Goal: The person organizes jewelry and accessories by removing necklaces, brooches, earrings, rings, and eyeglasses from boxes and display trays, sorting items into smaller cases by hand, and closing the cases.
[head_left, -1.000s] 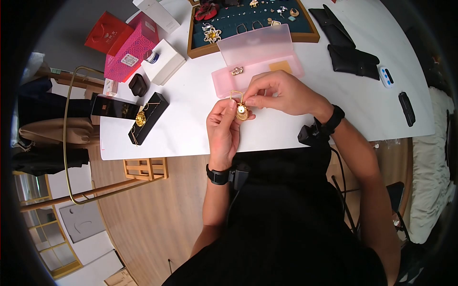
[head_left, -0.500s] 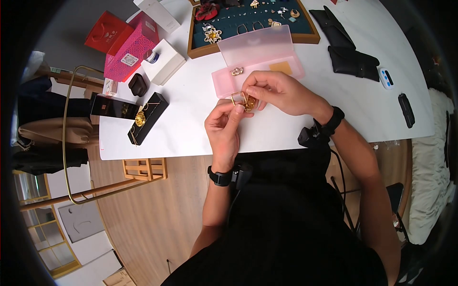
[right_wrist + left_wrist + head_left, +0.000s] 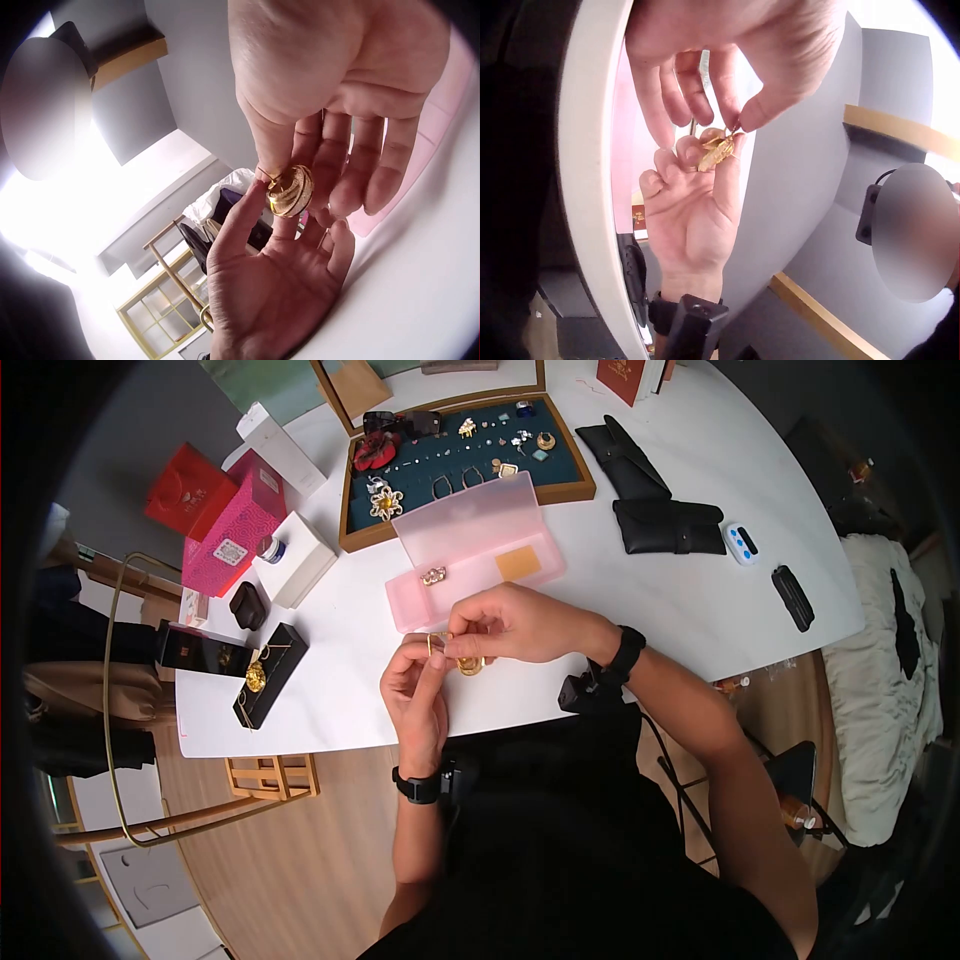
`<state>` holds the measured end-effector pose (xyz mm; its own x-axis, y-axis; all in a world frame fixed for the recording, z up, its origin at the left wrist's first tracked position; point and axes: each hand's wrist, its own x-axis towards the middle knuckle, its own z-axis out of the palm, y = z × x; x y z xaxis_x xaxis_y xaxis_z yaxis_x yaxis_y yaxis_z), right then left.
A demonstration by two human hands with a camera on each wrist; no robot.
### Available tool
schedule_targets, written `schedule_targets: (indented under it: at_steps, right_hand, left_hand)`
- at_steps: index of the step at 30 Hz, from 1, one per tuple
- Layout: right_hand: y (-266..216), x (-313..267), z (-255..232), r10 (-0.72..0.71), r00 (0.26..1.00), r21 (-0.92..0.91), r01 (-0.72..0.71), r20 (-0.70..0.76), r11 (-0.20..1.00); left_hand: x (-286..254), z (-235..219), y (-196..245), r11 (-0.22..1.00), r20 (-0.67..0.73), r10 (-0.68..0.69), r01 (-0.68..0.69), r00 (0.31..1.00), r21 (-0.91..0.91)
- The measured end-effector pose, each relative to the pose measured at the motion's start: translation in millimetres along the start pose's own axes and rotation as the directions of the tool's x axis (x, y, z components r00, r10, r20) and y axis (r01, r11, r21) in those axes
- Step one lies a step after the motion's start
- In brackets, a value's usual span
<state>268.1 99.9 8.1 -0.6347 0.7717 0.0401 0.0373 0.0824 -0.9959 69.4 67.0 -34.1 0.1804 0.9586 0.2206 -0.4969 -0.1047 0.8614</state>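
In front of my chest, over the table's near edge, both hands meet on a small gold earring point(image 3: 470, 666). Its round, ridged body point(image 3: 294, 192) and thin wire show up close in the right wrist view. My left hand point(image 3: 413, 686) pinches it at the wire end between thumb and fingers. From the other side my right hand point(image 3: 525, 624) grips it with thumb and fingertips, hiding part of it in the head view. A squarish gold loop point(image 3: 431, 644) stands up by my left fingertips. In the left wrist view the gold body point(image 3: 717, 155) lies among my right fingers.
Just beyond my hands stands a pink plastic box point(image 3: 408, 605), lid raised, with a sparkly piece point(image 3: 433, 575) inside. Behind it is a wooden jewelry case point(image 3: 362, 541). Black pouches point(image 3: 668, 526) lie right; a black box point(image 3: 258, 705) with a gold pendant point(image 3: 256, 676) lies left.
The earring has turned, so its round face with the white dot no longer shows. My right fingers have closed in over it. The head view has shifted, showing more of the table's far side.
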Motion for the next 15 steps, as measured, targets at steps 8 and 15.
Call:
schedule_targets:
  at_steps: [8, 15]
  right_hand:
    - [-0.5, 1.1, 0.4, 0.051, 0.997, 0.214, -0.064, 0.065, 0.975]
    - [-4.7, -0.4, -13.4, 0.0, 0.998, 0.125, 0.008, -0.07, 0.992]
  left_hand:
    - [0.1, 0.2, -0.6, 1.0, 0.048, 0.001, -0.003, 0.999, 0.03]
    - [0.0, 8.3, 1.4, 0.999, -0.035, -0.017, 0.018, 0.999, 0.028]
